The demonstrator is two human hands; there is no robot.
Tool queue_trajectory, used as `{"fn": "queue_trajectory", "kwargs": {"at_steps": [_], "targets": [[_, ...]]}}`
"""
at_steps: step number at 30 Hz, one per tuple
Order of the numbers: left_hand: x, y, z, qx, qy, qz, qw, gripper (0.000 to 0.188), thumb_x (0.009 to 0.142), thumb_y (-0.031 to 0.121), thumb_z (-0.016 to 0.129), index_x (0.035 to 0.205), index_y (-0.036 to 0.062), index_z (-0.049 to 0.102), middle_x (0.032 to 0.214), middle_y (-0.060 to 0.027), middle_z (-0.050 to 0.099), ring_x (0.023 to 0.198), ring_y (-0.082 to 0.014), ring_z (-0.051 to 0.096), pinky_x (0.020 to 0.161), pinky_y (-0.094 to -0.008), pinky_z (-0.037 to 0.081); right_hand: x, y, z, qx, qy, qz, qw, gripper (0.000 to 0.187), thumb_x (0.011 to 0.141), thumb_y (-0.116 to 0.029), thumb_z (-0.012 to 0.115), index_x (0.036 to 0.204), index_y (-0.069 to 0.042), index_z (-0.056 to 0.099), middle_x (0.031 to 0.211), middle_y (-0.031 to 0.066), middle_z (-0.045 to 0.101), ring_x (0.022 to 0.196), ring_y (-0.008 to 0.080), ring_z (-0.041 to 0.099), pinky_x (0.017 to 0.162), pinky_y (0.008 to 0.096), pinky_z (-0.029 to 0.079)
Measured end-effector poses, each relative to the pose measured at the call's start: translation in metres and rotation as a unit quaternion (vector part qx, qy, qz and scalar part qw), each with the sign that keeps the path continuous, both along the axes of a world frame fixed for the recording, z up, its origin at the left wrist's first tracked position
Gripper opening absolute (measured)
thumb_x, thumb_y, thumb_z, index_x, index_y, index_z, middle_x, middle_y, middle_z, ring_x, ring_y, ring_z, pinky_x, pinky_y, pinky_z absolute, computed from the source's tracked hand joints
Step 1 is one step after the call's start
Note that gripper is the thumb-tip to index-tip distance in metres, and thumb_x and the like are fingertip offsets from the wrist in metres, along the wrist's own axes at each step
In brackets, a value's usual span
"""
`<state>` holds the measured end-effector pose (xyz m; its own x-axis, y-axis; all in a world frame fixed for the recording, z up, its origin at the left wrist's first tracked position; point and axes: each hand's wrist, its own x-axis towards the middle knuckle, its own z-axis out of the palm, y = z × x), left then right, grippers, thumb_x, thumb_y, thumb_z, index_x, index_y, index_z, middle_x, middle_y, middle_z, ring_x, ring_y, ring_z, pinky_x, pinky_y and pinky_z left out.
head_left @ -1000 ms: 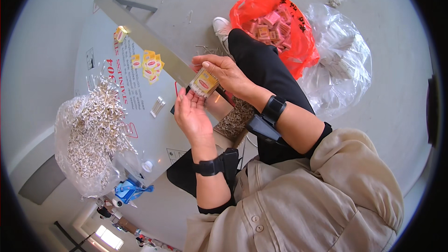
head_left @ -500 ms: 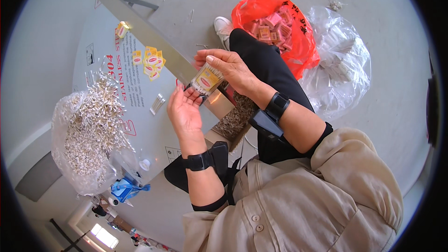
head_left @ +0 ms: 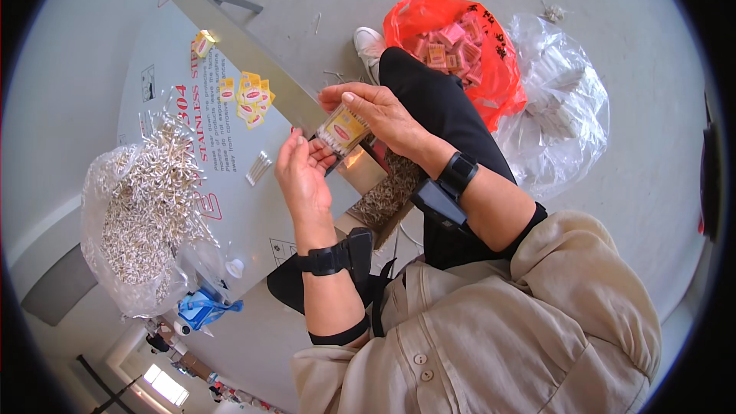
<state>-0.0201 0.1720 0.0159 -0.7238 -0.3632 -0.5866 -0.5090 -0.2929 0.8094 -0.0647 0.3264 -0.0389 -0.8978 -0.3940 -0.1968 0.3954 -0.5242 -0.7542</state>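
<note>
A small clear pack of cotton swabs (head_left: 343, 130) with a yellow label is gripped in my right hand (head_left: 387, 119), between the thumb and the fingers. It is tilted above the table's edge. My left hand (head_left: 305, 184) is palm up just below, its thumb apart from its fingers. Those fingertips are at the pack's lower end; whether they bear any of its weight I cannot tell. Left of this hand a few loose cotton swabs (head_left: 259, 167) lie on the table (head_left: 245, 207). Yellow label cards (head_left: 253, 100) are spread farther back.
A clear bag heaped with cotton swabs (head_left: 149, 215) stands at the table's left. A yellow pack (head_left: 203, 44) sits at the far end. Below the edge is a box of swabs (head_left: 387, 199). On the floor are a red bag (head_left: 498, 84) of pink packs and a clear plastic bag (head_left: 563, 107).
Both hands keep nearly the same pose around the swab pack. The pack has shifted very slightly; the whole view has also moved a little.
</note>
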Motion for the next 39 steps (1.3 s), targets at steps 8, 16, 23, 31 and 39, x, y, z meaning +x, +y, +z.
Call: {"fn": "queue_trajectory", "kwargs": {"at_steps": [8, 16, 23, 31, 39], "targets": [[0.001, -0.002, -0.006, 0.058, 0.037, 0.061, 0.996, 0.044, 0.098, 0.010, 0.049, 0.137, -0.0087, 0.040, 0.100, -0.0179, 0.060, 0.089, -0.0237, 0.060, 0.081, -0.0366, 0.050, -0.001, 0.000, 0.000, 0.007, 0.017, 0.005, 1.000, 0.036, 0.105, -0.025, 0.046, 0.125, 0.002, 0.060, 0.121, 0.0108, 0.064, 0.117, 0.0176, 0.058, 0.102, 0.0323, 0.046], [0.020, 0.022, -0.010, -0.379, 0.144, -0.092, 0.909, 0.053, 0.100, 0.019, 0.049, 0.144, -0.0060, 0.033, 0.132, -0.0263, 0.051, 0.121, -0.0341, 0.053, 0.101, -0.0470, 0.043, -0.001, 0.000, 0.003, -0.164, -0.156, -0.066, 0.972, 0.047, 0.105, -0.027, 0.044, 0.139, 0.004, 0.044, 0.133, 0.0187, 0.056, 0.123, 0.0278, 0.056, 0.107, 0.0404, 0.045], [0.031, 0.047, -0.019, -0.573, 0.174, -0.398, 0.695, 0.077, 0.101, 0.057, 0.028, 0.155, 0.0034, 0.019, 0.159, -0.0230, 0.017, 0.148, -0.0378, 0.017, 0.118, -0.0529, 0.013, 0.008, -0.003, -0.005, -0.280, -0.211, -0.046, 0.935, 0.059, 0.103, -0.043, 0.044, 0.141, 0.002, 0.038, 0.140, 0.0181, 0.049, 0.130, 0.0261, 0.048, 0.109, 0.0424, 0.040], [0.037, 0.037, -0.026, -0.541, 0.174, -0.368, 0.736, 0.074, 0.100, 0.050, 0.039, 0.154, 0.0025, 0.019, 0.160, -0.0233, 0.014, 0.148, -0.0399, 0.016, 0.118, -0.0525, 0.014, 0.012, 0.001, 0.003, -0.125, -0.153, -0.040, 0.979, 0.060, 0.097, -0.029, 0.060, 0.142, 0.003, 0.038, 0.136, 0.0181, 0.053, 0.124, 0.0263, 0.054, 0.107, 0.0390, 0.044], [0.036, 0.024, -0.024, -0.426, 0.113, -0.175, 0.880, 0.032, 0.090, 0.004, 0.062, 0.120, -0.0039, 0.056, 0.105, -0.0166, 0.063, 0.086, -0.0247, 0.063, 0.073, -0.0342, 0.053, 0.014, -0.007, 0.016, 0.382, 0.058, -0.054, 0.921, 0.053, 0.083, -0.024, 0.078, 0.122, 0.004, 0.055, 0.090, 0.0138, 0.068, 0.084, 0.0133, 0.064, 0.074, 0.0302, 0.053]]}}
